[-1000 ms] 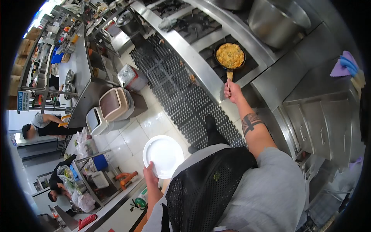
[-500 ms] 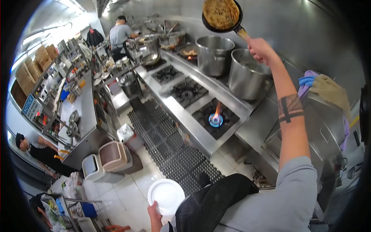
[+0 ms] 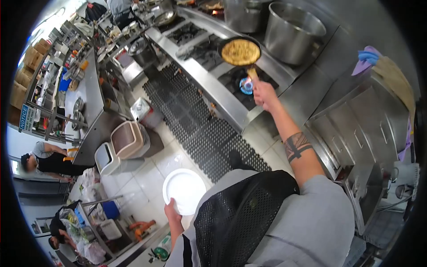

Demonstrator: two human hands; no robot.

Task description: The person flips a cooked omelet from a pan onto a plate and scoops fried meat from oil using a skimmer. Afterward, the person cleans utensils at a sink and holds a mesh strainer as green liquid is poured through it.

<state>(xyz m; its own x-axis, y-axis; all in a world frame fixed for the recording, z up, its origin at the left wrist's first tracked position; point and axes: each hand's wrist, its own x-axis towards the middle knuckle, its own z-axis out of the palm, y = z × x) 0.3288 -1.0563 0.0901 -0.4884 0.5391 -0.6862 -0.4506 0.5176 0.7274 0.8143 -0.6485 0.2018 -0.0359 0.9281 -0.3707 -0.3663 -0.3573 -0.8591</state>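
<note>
Right hand (image 3: 265, 94) grasping the pan (image 3: 250, 67), omelette-like round (image 3: 240, 52) lying in it, just ahead of that hand; left hand (image 3: 172, 211) gripping a white plate (image 3: 184, 191) at its edge, well apart. To do it well: firm wrist, pan level so the round can't slide, plate steady. Count: 1 pan, 1 round, 1 plate, 1 flame (image 3: 246, 85) by right hand, 2 big pots (image 3: 296, 33) beyond it

Tall open steel pot (image 3: 291, 42) just beside second pot (image 3: 240, 18). Black perforated mat (image 3: 175, 100) on tiled floor (image 3: 167, 158). Brown-lidded bin (image 3: 126, 139) beside grey-lidded bin (image 3: 106, 156). Steel bowls (image 3: 78, 105) on counter (image 3: 90, 80). Blue notice sign (image 3: 26, 118) at far left. Tan cloth (image 3: 393, 75) beside purple cloth (image 3: 361, 67).
</note>
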